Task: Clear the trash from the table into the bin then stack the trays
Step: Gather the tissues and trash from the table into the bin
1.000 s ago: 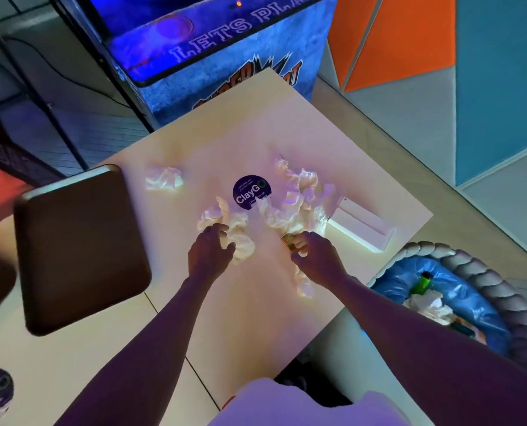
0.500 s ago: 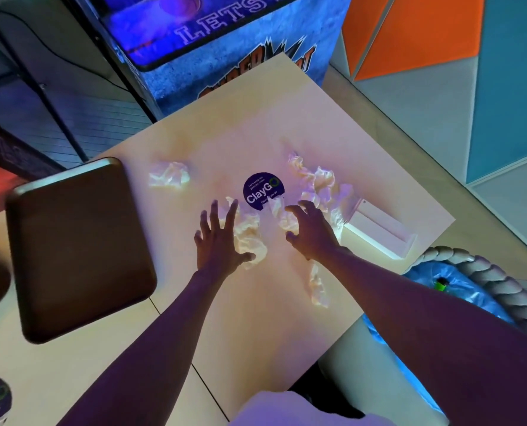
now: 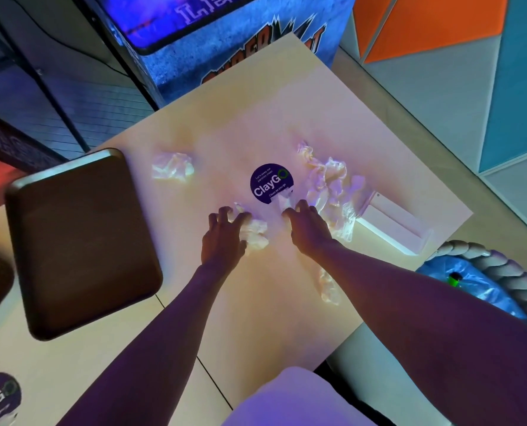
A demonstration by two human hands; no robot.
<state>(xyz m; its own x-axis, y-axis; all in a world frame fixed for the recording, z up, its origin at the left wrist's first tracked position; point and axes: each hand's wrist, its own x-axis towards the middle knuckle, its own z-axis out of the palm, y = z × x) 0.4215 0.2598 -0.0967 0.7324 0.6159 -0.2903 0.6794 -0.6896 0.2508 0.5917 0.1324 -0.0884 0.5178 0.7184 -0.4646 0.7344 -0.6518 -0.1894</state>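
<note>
Trash is lying scattered over the pale bench (image 3: 286,302): crumpled paper napkins around a round dark sticker (image 3: 271,183). Going largest to smallest, we are seeing the brown tray (image 3: 80,241) resting at the left of the bench, the bin (image 3: 498,272) with its blue liner low at the right beside the bench edge, and a white box (image 3: 394,224) at the right edge. The big tangle of napkins (image 3: 332,192) is spreading right of the sticker, a strip of paper (image 3: 328,287) is lying nearer us, and a lone wad (image 3: 172,170) is sitting far left.

Our left hand (image 3: 222,238) is curling its fingers over a small wad (image 3: 254,230), touching it but not yet closed around it. Our right hand (image 3: 308,229) is reaching half-open to the near edge of the tangle, fingertips on the paper; whether it is gripping anything we cannot tell.

We are judging that raking the pieces together and pressing them into one bundle is working best here, so nothing is dropping on the way right to the bin.
</note>
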